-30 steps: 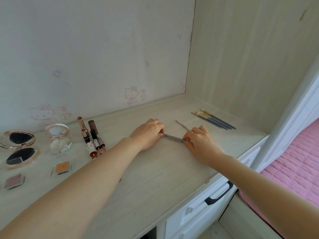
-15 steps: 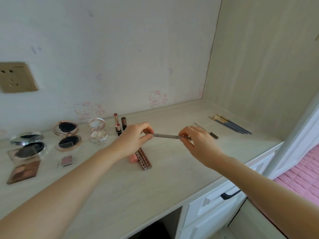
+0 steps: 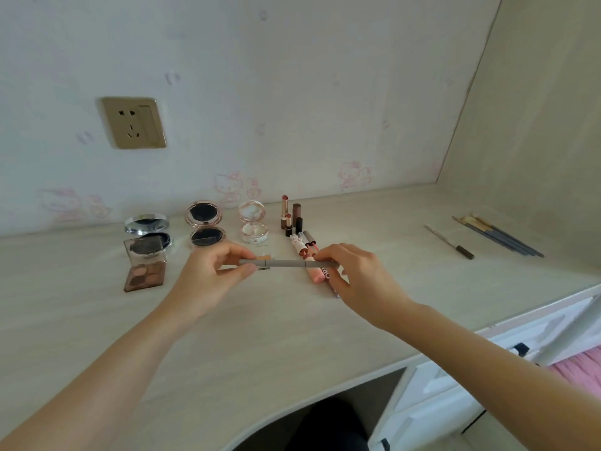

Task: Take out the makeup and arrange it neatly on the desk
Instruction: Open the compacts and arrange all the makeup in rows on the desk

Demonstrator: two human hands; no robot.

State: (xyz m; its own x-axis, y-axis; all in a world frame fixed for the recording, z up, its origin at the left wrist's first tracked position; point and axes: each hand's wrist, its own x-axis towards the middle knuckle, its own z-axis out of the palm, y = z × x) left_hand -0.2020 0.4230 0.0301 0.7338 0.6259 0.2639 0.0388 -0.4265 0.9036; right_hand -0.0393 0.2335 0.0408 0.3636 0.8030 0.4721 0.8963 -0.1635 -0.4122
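Note:
A thin grey makeup pencil [image 3: 286, 263] is held level above the desk [image 3: 260, 336]. My left hand [image 3: 208, 275] pinches its left end and my right hand [image 3: 354, 275] pinches its right end. Behind them lie the lipsticks and lip glosses [image 3: 297, 229], a clear round compact [image 3: 253, 227], a rose-gold compact [image 3: 205, 226], a silver compact [image 3: 148, 234] and a brown eyeshadow palette [image 3: 144, 276]. A pink tube [image 3: 317, 275] is partly hidden by my right hand.
Another pencil [image 3: 450, 241] and several blue-handled brushes [image 3: 500, 236] lie at the desk's right end by the side panel. A wall socket [image 3: 133, 123] sits above the compacts. White drawers [image 3: 455, 395] are below the desk edge at the right.
Both hands lifted the grey pencil off the desk and carried it left, over the lip glosses. The view swung left and up, bringing the socket and more compacts into sight.

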